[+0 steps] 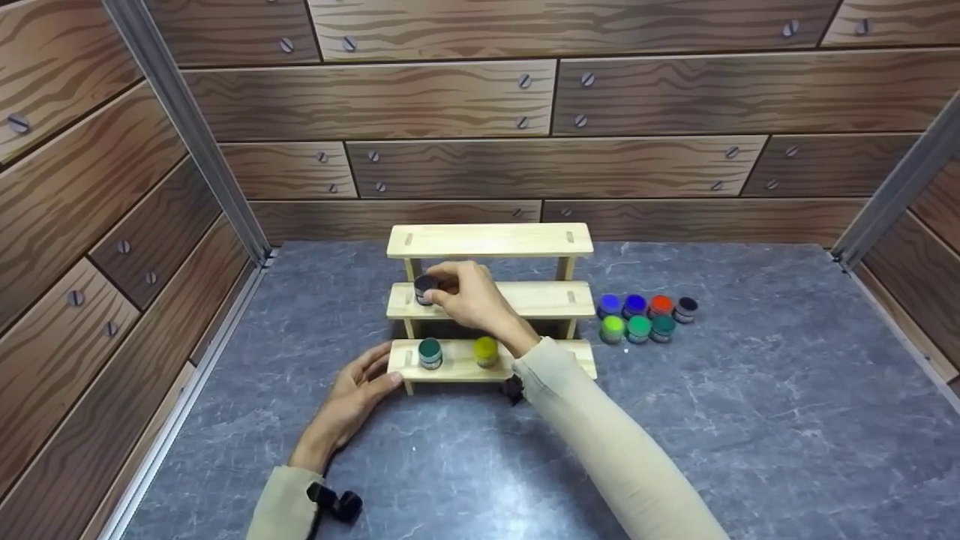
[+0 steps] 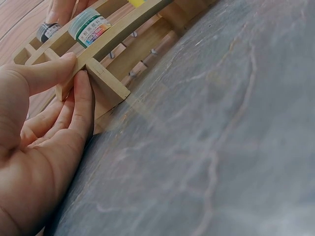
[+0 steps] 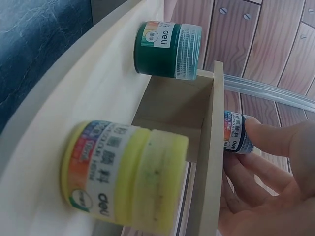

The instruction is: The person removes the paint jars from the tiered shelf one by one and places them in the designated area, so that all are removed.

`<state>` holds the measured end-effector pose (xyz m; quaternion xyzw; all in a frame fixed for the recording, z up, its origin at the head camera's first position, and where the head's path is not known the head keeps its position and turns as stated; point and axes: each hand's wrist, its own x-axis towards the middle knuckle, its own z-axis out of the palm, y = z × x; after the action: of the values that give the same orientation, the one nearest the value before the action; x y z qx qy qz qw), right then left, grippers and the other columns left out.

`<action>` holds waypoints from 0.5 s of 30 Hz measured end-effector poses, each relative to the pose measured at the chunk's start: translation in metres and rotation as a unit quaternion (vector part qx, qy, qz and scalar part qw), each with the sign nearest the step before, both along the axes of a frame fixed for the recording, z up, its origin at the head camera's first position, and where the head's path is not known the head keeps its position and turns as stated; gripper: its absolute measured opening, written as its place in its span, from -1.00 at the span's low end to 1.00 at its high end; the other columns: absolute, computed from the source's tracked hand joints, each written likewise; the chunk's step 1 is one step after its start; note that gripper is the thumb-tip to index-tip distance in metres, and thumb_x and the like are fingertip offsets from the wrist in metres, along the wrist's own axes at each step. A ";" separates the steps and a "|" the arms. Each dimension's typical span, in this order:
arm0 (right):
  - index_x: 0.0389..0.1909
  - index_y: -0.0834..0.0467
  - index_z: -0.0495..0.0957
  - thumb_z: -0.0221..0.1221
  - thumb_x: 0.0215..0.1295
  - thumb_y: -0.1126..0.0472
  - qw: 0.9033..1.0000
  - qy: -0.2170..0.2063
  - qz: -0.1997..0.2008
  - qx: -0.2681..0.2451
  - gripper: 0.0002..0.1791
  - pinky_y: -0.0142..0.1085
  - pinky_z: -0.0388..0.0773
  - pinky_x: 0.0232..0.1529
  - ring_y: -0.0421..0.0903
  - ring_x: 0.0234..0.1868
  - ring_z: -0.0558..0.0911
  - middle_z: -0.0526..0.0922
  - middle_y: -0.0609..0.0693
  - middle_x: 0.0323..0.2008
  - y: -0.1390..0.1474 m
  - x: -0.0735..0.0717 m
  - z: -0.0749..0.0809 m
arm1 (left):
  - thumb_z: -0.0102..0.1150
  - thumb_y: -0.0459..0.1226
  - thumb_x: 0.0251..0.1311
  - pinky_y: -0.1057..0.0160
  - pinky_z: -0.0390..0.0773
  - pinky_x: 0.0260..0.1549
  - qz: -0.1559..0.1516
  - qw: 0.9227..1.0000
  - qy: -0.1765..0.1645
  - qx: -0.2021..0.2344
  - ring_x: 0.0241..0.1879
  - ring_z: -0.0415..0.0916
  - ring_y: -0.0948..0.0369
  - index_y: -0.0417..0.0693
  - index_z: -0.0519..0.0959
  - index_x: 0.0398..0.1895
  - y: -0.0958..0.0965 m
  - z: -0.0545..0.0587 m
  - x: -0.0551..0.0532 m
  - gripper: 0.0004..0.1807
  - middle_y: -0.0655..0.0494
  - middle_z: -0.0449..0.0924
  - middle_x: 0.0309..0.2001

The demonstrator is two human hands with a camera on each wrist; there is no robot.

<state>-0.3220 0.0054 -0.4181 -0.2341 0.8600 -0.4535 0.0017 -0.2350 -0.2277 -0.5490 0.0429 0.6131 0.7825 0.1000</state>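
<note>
A three-tier wooden display stand (image 1: 491, 238) stands on the grey tabletop. My right hand (image 1: 476, 298) pinches a dark paint jar (image 3: 234, 132) between thumb and fingers, upright at the left end of the middle tier. On the lowest tier, my left hand (image 1: 356, 394) grips the left end of the board, thumb on it and fingers curled beneath, as the left wrist view shows. A dark green paint jar (image 1: 430, 353) sits near that end. Farther right on the same tier is a yellow paint jar (image 3: 123, 177), partly beside my right forearm.
Right of the stand, several more paint jars sit in two close rows, among them a red jar (image 1: 661, 306), a black jar (image 1: 685, 309) and a light green jar (image 1: 612, 328). Wood-patterned walls (image 1: 450, 97) with metal corner rails (image 1: 187, 127) enclose the tabletop (image 1: 750, 420).
</note>
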 end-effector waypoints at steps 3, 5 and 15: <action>0.21 0.23 0.72 0.39 0.42 0.25 1.000 0.007 -0.001 0.004 -0.62 -0.17 0.72 0.14 0.03 0.01 0.77 0.80 0.16 0.11 0.000 0.001 -0.001 | 0.23 -0.47 0.41 0.30 0.58 0.29 -0.002 1.000 0.000 0.000 0.35 0.49 0.09 -0.38 0.06 0.66 0.000 -0.001 0.001 -0.16 -0.40 0.11 0.61; 0.20 0.24 0.72 0.38 0.42 0.25 1.000 0.010 0.001 0.003 -0.63 -0.16 0.72 0.15 0.04 0.01 0.77 0.80 0.17 0.10 0.001 0.001 -0.001 | 0.23 -0.47 0.41 0.30 0.58 0.30 -0.001 1.000 -0.001 0.000 0.35 0.49 0.08 -0.38 0.06 0.66 0.001 -0.001 0.001 -0.16 -0.41 0.12 0.61; 0.18 0.27 0.71 0.37 0.44 0.27 1.000 0.023 -0.008 -0.012 -0.65 -0.19 0.75 0.07 0.05 -0.03 0.79 0.80 0.19 0.07 0.021 0.003 0.008 | 0.25 -0.48 0.39 0.30 0.59 0.28 0.007 1.000 -0.002 -0.004 0.37 0.48 0.05 -0.37 0.07 0.66 -0.001 0.000 0.000 -0.15 -0.40 0.12 0.61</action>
<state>-0.3187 0.0260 -0.4101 -0.2374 0.8563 -0.4580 -0.0243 -0.2347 -0.2283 -0.5488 0.0361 0.6159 0.7811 0.0959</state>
